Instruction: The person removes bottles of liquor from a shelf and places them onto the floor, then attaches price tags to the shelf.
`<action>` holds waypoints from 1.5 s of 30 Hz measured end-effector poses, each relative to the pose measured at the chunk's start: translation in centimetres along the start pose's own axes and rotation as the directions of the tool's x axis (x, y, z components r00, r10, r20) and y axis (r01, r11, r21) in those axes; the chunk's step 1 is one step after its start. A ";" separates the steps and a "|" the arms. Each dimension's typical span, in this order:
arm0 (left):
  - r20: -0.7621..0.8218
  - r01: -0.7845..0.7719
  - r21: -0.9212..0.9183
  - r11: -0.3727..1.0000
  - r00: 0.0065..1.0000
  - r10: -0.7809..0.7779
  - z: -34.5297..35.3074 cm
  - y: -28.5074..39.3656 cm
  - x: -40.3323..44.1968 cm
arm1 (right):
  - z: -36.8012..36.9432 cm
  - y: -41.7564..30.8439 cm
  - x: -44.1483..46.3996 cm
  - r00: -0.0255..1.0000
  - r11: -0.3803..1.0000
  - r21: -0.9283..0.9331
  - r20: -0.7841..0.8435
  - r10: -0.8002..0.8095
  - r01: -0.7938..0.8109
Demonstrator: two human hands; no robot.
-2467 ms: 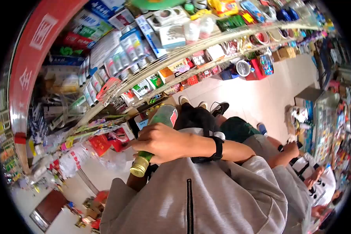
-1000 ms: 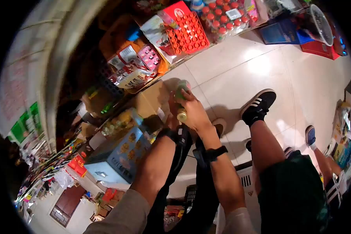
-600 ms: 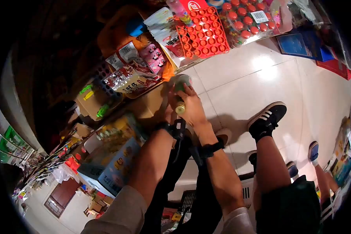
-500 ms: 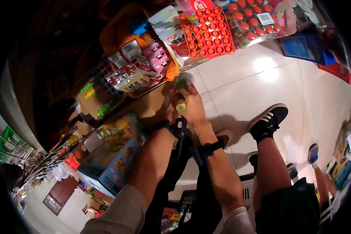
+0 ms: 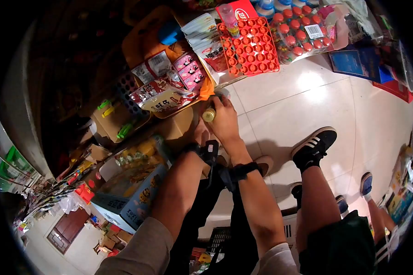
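Note:
My right hand (image 5: 226, 120) is wrapped round a bottle with a gold cap (image 5: 209, 115), the cap end pointing toward me. The bottle's body is mostly covered by my fingers. Close below the cap, on its left side, is my left hand (image 5: 202, 132), in shadow. Its fingers are largely hidden, so whether it touches the bottle is unclear. Both hands are beside an open cardboard box (image 5: 176, 123) at the shelf's edge. Just above them, an orange wrapper (image 5: 206, 89) hangs over that edge.
Snack packets (image 5: 163, 98), a red plastic tray (image 5: 250, 46) and a pack of red-capped bottles (image 5: 303, 30) line the display. A blue carton (image 5: 131, 206) stands left of my arms. At right, another person's leg and black shoe (image 5: 314, 146) are on the tiled floor (image 5: 303, 98).
The gold cap and my right hand have moved slightly away from me, toward the shelf edge. The bottle's green part, visible earlier beyond my fingers, is now covered. The view has shifted a little.

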State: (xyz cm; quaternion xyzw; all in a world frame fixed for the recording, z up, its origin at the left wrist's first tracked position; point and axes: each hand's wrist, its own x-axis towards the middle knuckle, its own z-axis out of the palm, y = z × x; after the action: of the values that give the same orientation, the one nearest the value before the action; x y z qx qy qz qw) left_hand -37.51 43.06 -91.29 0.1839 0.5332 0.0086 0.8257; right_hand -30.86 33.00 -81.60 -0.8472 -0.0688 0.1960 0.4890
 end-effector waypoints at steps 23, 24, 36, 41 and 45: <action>-0.152 0.302 0.680 0.668 0.950 -0.274 1.9 -3.0 -18.8 | -10.1 -1.2 -16.8 0.925 0.900 -0.273 0.075 0.373 -0.341; -0.073 0.144 0.868 0.475 0.984 -0.165 1.1 -3.9 -20.4 | -11.7 -2.5 -18.7 0.927 0.894 -0.288 0.050 0.372 -0.343; 0.352 -0.398 0.917 -0.025 0.837 -0.419 3.0 12.3 -49.2 | -25.2 -18.0 -33.0 0.931 0.870 -0.478 0.249 0.265 -0.120; 0.309 -0.382 0.896 -0.226 0.902 -0.302 -1.4 19.8 -53.0 | -29.4 -25.6 -37.4 0.932 0.814 -0.568 0.215 0.293 -0.125; 0.481 -0.537 0.808 -0.243 0.839 -0.255 -3.8 25.2 -55.9 | -31.9 -29.3 -39.4 0.955 0.804 -0.575 0.130 0.268 -0.147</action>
State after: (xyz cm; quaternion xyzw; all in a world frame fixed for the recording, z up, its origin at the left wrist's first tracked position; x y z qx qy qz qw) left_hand -60.36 55.93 -35.75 0.8150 0.0722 -0.3531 0.4538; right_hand -51.93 10.33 -31.88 -0.9305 -0.0797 0.3059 0.1851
